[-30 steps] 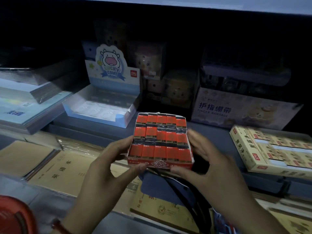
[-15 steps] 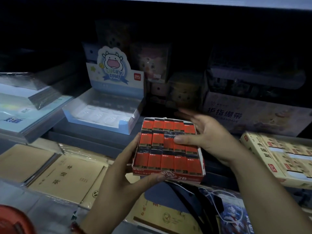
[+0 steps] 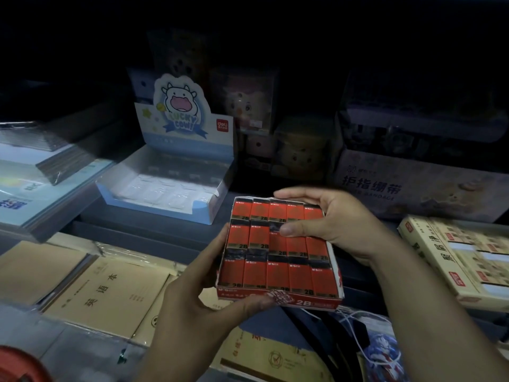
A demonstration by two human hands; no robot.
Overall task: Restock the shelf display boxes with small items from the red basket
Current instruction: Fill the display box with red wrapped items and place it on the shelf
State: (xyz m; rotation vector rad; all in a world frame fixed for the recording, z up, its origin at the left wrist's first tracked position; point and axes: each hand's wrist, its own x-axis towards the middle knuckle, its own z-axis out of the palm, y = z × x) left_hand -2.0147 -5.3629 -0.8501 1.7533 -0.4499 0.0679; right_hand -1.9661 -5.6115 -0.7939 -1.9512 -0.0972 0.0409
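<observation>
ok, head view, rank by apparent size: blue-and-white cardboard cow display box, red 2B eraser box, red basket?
1. blue-and-white cow display box
2. red 2B eraser box, close, nearer the camera, so unsure
3. red basket, only a corner in frame

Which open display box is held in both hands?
The red cardboard box of orange 2B erasers, gripped by the left hand and right hand; the blue-and-white cow-printed box and the cream box at right rest on shelves.

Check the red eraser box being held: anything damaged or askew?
Yes. The eraser box has ragged, torn-looking white rims, and its middle row of erasers sits uneven, with a dark gap by the thumb of the right hand.
</observation>
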